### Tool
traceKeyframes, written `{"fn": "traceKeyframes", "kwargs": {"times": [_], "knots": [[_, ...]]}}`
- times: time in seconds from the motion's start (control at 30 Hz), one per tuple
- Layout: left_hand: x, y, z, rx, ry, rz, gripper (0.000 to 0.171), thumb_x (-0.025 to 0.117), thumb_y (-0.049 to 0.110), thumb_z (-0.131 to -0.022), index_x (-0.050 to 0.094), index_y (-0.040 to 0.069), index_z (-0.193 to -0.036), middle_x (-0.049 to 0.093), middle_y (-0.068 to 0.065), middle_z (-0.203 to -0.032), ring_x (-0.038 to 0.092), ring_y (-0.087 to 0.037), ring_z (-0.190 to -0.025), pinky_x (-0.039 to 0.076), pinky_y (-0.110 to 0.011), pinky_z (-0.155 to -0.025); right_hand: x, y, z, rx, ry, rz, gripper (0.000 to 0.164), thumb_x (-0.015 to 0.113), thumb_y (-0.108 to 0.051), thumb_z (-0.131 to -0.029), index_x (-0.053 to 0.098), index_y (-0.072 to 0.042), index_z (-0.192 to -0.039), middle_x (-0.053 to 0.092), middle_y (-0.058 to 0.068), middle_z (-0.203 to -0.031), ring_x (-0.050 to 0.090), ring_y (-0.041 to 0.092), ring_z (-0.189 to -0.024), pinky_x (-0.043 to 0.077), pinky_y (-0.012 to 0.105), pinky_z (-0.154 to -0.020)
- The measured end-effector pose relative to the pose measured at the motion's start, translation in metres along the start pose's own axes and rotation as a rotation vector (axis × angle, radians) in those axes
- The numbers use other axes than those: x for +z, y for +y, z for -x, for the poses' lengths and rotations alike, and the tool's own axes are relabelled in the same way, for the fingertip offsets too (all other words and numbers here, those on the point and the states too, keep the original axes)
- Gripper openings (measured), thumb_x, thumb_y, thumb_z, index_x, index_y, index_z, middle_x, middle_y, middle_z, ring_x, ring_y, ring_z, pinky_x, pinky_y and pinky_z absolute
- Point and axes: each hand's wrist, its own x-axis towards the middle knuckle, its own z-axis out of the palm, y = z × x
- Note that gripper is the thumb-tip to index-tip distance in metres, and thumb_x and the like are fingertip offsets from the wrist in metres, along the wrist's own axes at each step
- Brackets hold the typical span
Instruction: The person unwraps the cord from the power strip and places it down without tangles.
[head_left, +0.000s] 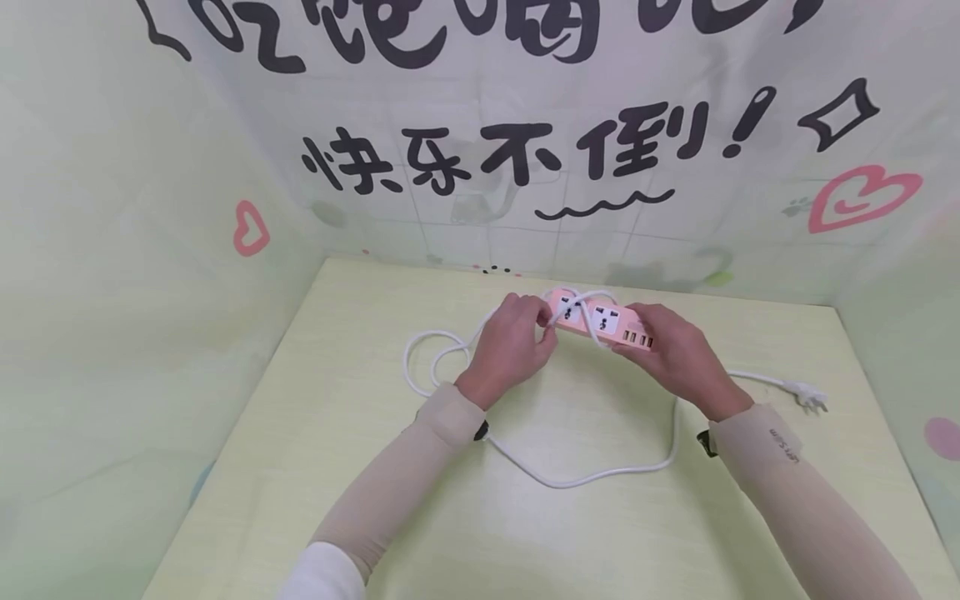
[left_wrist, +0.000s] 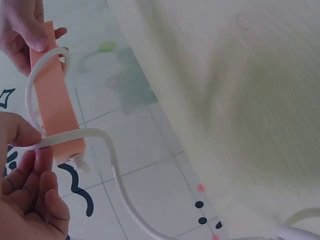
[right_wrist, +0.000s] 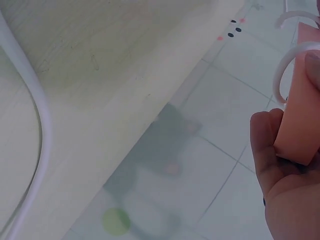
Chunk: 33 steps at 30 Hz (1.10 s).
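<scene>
A pink power strip (head_left: pixel 619 326) with white sockets and several USB ports is held up near the table's back edge. My right hand (head_left: pixel 675 350) grips its right end, thumb on one side and fingers on the other. Its white cord (left_wrist: pixel 95 133) crosses over the strip in loops. My left hand (head_left: pixel 512 340) pinches that cord between thumb and fingers beside the strip's left end, as the left wrist view shows. In the right wrist view, my right hand (right_wrist: pixel 285 185) wraps the end of the strip (right_wrist: pixel 300 110).
Loose coils of cord (head_left: pixel 420 362) lie left of the left hand on the pale table (head_left: pixel 315 467). A further stretch of cord (head_left: pixel 570 483) curves across the middle. The white plug (head_left: pixel 808 395) lies at the right. A printed curtain (head_left: pixel 450 233) hangs behind the table.
</scene>
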Motion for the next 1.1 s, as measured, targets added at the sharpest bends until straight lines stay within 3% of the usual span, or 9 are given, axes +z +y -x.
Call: {"fn": "traceKeyframes", "kwargs": {"times": [0.2, 0.3, 0.43, 0.67, 0.93, 1.1], "knots": [[-0.006, -0.007, -0.002, 0.109, 0.089, 0.037, 0.017, 0.06, 0.015, -0.097, 0.064, 0.005, -0.109, 0.064, -0.004, -0.096, 0.057, -0.017, -0.087, 0.053, -0.025, -0.074, 0.01, 0.003, 0.004, -0.033, -0.029, 0.003, 0.052, 0.081, -0.019, -0.088, 0.059, -0.004, -0.133, 0.069, 0.011, -0.112, 0.055, 0.019, -0.086, 0.047, 0.032, -0.071], [-0.012, -0.011, -0.004, 0.115, 0.096, 0.094, 0.018, 0.056, 0.01, -0.099, 0.062, 0.003, -0.115, 0.059, -0.007, -0.099, 0.056, -0.016, -0.08, 0.052, -0.024, -0.069, 0.011, 0.002, 0.006, -0.046, -0.036, 0.012, 0.051, 0.081, -0.019, -0.088, 0.06, -0.004, -0.132, 0.069, 0.01, -0.111, 0.054, 0.019, -0.085, 0.046, 0.032, -0.071], [-0.02, -0.017, -0.007, 0.096, 0.088, 0.165, 0.019, 0.052, 0.007, -0.103, 0.06, 0.001, -0.118, 0.056, -0.01, -0.104, 0.058, -0.016, -0.076, 0.052, -0.022, -0.064, 0.014, 0.001, 0.011, -0.101, -0.054, 0.018, 0.051, 0.083, -0.019, -0.086, 0.062, -0.005, -0.13, 0.069, 0.008, -0.112, 0.055, 0.018, -0.089, 0.048, 0.033, -0.072], [-0.028, -0.027, -0.014, 0.063, 0.095, 0.241, 0.02, 0.056, 0.008, -0.104, 0.067, 0.001, -0.12, 0.06, -0.012, -0.106, 0.06, -0.019, -0.085, 0.055, -0.025, -0.072, 0.015, -0.005, 0.019, -0.236, -0.056, -0.022, 0.055, 0.087, -0.017, -0.081, 0.064, -0.009, -0.13, 0.07, 0.004, -0.121, 0.063, 0.019, -0.102, 0.053, 0.036, -0.081], [-0.026, -0.046, -0.02, 0.01, 0.112, 0.327, 0.021, 0.065, 0.011, -0.1, 0.075, 0.007, -0.118, 0.068, -0.01, -0.103, 0.058, -0.017, -0.08, 0.051, -0.023, -0.07, -0.004, -0.017, 0.022, -0.304, 0.014, -0.072, 0.061, 0.09, -0.016, -0.077, 0.062, -0.01, -0.131, 0.068, 0.001, -0.122, 0.059, 0.012, -0.102, 0.047, 0.022, -0.078], [-0.021, -0.05, -0.018, -0.039, 0.052, 0.341, 0.021, 0.068, 0.013, -0.098, 0.077, 0.009, -0.117, 0.069, -0.008, -0.103, 0.059, -0.017, -0.079, 0.051, -0.022, -0.067, -0.019, -0.024, 0.021, -0.315, 0.061, -0.107, 0.066, 0.091, -0.011, -0.073, 0.061, -0.009, -0.133, 0.067, 0.002, -0.12, 0.05, 0.004, -0.093, 0.043, 0.012, -0.069]]}}
